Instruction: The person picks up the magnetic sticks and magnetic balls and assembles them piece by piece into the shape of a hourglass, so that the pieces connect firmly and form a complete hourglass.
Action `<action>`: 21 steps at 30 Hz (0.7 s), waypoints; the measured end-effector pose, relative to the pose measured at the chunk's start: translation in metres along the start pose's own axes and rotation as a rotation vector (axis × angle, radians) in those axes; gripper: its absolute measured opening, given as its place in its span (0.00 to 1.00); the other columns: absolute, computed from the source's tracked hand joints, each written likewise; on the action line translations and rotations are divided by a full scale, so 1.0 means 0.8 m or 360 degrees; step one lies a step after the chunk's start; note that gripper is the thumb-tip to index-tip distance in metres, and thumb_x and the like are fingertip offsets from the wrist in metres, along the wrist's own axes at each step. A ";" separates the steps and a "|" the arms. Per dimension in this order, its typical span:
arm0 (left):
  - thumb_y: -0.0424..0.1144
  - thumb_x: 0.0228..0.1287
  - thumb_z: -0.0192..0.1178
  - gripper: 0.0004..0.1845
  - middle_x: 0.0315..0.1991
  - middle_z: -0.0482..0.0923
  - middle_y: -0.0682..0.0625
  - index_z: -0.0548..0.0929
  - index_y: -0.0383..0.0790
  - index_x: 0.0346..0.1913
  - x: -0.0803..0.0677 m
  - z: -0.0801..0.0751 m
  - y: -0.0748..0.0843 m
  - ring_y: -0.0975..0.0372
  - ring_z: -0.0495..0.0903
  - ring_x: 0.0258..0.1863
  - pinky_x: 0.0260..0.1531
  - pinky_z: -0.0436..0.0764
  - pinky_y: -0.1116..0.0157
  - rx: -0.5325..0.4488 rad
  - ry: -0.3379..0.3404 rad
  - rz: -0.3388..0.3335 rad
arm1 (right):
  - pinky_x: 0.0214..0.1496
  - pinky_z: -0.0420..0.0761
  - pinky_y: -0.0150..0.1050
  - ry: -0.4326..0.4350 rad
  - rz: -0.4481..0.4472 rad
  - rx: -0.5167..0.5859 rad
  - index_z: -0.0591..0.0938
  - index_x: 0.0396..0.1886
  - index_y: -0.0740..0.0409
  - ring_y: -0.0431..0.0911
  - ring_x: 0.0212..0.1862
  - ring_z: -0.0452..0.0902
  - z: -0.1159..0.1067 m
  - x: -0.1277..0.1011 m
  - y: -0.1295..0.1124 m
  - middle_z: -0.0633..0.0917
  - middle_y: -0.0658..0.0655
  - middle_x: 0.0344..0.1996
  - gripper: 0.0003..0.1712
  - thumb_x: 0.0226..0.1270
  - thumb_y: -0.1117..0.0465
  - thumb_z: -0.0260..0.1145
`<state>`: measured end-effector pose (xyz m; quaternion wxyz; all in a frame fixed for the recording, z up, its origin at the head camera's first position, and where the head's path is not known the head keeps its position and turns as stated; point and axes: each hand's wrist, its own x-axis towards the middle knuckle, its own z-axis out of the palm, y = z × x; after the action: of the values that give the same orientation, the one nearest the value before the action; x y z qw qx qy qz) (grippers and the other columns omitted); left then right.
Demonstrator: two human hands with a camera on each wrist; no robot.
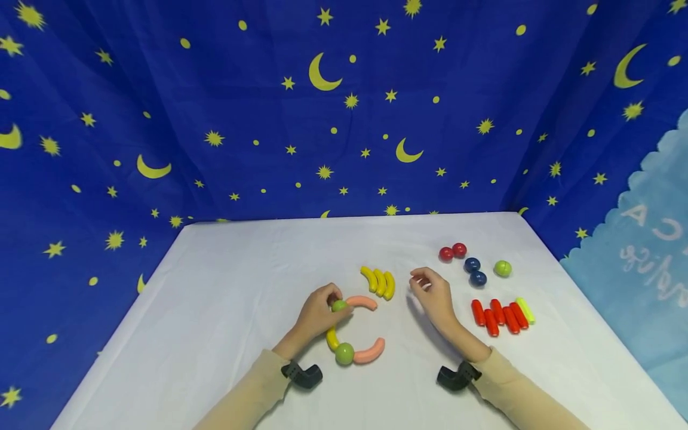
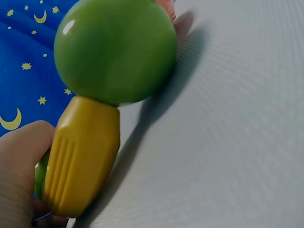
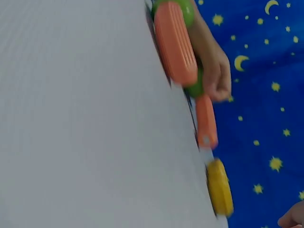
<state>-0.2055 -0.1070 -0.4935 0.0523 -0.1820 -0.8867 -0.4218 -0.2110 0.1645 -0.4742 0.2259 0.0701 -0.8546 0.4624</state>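
A partial ring of toy pieces lies on the white table (image 1: 226, 280). It runs from an orange curved piece (image 1: 362, 303) through a green ball (image 1: 339, 306), a yellow curved piece (image 1: 332, 339) and a second green ball (image 1: 344, 353) to another orange piece (image 1: 369, 352). My left hand (image 1: 322, 310) pinches the upper green ball. The left wrist view shows the lower green ball (image 2: 114, 50) on the yellow piece (image 2: 83, 156), with my thumb (image 2: 21, 161) beside it. My right hand (image 1: 432, 292) rests on the table right of the ring, fingers loosely curled and empty.
Three yellow curved pieces (image 1: 378, 282) lie just behind the ring. At the right are two red balls (image 1: 452, 252), two blue balls (image 1: 475, 272), a green ball (image 1: 502, 268) and a row of red sticks (image 1: 500, 316) ending in a yellow-green stick (image 1: 525, 310). Starry blue cloth hangs behind.
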 end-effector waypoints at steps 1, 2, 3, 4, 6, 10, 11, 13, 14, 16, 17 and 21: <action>0.42 0.52 0.69 0.11 0.24 0.70 0.55 0.75 0.47 0.31 0.000 0.001 0.001 0.66 0.67 0.26 0.29 0.67 0.72 -0.0002 0.0002 -0.0018 | 0.33 0.75 0.27 0.0040 -0.0012 -0.0011 0.82 0.37 0.67 0.42 0.30 0.76 -0.007 0.002 0.003 0.86 0.61 0.30 0.08 0.57 0.72 0.64; 0.41 0.52 0.69 0.10 0.25 0.71 0.56 0.76 0.47 0.31 0.000 0.002 0.002 0.66 0.67 0.27 0.29 0.68 0.72 -0.0003 0.0002 -0.0032 | 0.33 0.75 0.26 0.0080 -0.0028 -0.0029 0.82 0.37 0.67 0.44 0.30 0.77 -0.013 0.004 0.007 0.86 0.62 0.30 0.08 0.56 0.72 0.64; 0.39 0.51 0.68 0.09 0.25 0.72 0.56 0.77 0.47 0.32 -0.001 0.002 0.002 0.66 0.68 0.27 0.30 0.69 0.72 -0.0006 0.0005 -0.0039 | 0.34 0.74 0.25 0.0121 -0.0042 -0.0039 0.82 0.38 0.68 0.47 0.31 0.77 -0.020 0.005 0.011 0.86 0.63 0.31 0.09 0.56 0.73 0.64; 0.38 0.51 0.67 0.08 0.26 0.73 0.56 0.78 0.46 0.34 -0.001 0.003 0.003 0.66 0.69 0.28 0.31 0.71 0.72 -0.0007 0.0006 -0.0044 | 0.35 0.74 0.24 0.0159 -0.0051 -0.0050 0.82 0.38 0.69 0.49 0.32 0.77 -0.027 0.007 0.015 0.85 0.64 0.31 0.09 0.56 0.73 0.63; 0.35 0.52 0.66 0.10 0.28 0.75 0.56 0.81 0.45 0.38 -0.002 0.005 0.004 0.65 0.71 0.31 0.34 0.74 0.71 -0.0014 0.0007 -0.0045 | 0.37 0.71 0.21 0.0236 -0.0053 -0.0074 0.82 0.39 0.71 0.52 0.35 0.77 -0.041 0.009 0.024 0.85 0.66 0.33 0.10 0.55 0.74 0.63; 0.35 0.54 0.66 0.14 0.34 0.79 0.55 0.83 0.44 0.45 -0.003 0.006 0.004 0.64 0.74 0.36 0.41 0.77 0.68 0.0005 0.0031 -0.0034 | 0.42 0.70 0.26 0.0357 0.0025 -0.0145 0.81 0.40 0.73 0.55 0.41 0.75 -0.067 0.013 0.040 0.82 0.68 0.37 0.11 0.54 0.75 0.64; 0.36 0.54 0.67 0.14 0.35 0.80 0.54 0.83 0.44 0.45 -0.003 0.006 0.004 0.64 0.75 0.37 0.42 0.77 0.67 0.0014 0.0035 -0.0034 | 0.47 0.72 0.30 0.0370 0.0065 -0.0161 0.80 0.40 0.73 0.56 0.43 0.75 -0.073 0.014 0.043 0.81 0.68 0.38 0.12 0.55 0.75 0.63; 0.38 0.54 0.68 0.14 0.38 0.82 0.53 0.84 0.45 0.45 -0.003 0.006 0.004 0.64 0.77 0.40 0.44 0.78 0.65 0.0024 0.0041 -0.0035 | 0.53 0.71 0.41 0.0373 0.0148 -0.0174 0.79 0.42 0.74 0.59 0.47 0.73 -0.083 0.016 0.047 0.79 0.70 0.41 0.13 0.55 0.75 0.63; 0.39 0.54 0.68 0.14 0.40 0.83 0.53 0.84 0.45 0.45 -0.003 0.005 0.003 0.63 0.78 0.41 0.45 0.78 0.64 0.0027 0.0045 -0.0032 | 0.55 0.69 0.47 0.0363 0.0199 -0.0183 0.79 0.44 0.74 0.61 0.48 0.72 -0.087 0.016 0.049 0.78 0.71 0.43 0.14 0.56 0.75 0.62; 0.40 0.53 0.69 0.14 0.41 0.84 0.52 0.85 0.45 0.44 -0.002 0.006 0.002 0.62 0.79 0.42 0.46 0.78 0.63 0.0040 0.0056 -0.0017 | 0.57 0.67 0.53 0.0328 0.0307 -0.0193 0.77 0.47 0.74 0.63 0.51 0.70 -0.094 0.018 0.052 0.77 0.72 0.45 0.17 0.56 0.74 0.61; 0.41 0.53 0.69 0.14 0.41 0.84 0.52 0.85 0.45 0.44 -0.002 0.006 0.002 0.62 0.79 0.42 0.46 0.78 0.62 0.0056 0.0064 -0.0006 | 0.58 0.66 0.54 0.0303 0.0356 -0.0200 0.76 0.48 0.74 0.63 0.52 0.68 -0.097 0.019 0.053 0.76 0.72 0.46 0.18 0.57 0.74 0.60; 0.41 0.54 0.69 0.11 0.38 0.85 0.53 0.87 0.44 0.41 -0.002 0.007 0.002 0.61 0.80 0.42 0.45 0.79 0.64 0.0064 0.0102 0.0043 | 0.59 0.69 0.54 0.0218 0.0482 -0.0226 0.74 0.53 0.74 0.62 0.53 0.68 -0.102 0.020 0.060 0.76 0.73 0.50 0.22 0.57 0.74 0.59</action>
<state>-0.2033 -0.1023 -0.4965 0.0900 -0.1794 -0.8903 -0.4088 -0.2147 0.2602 -0.4651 0.2157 -0.1070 -0.8685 0.4333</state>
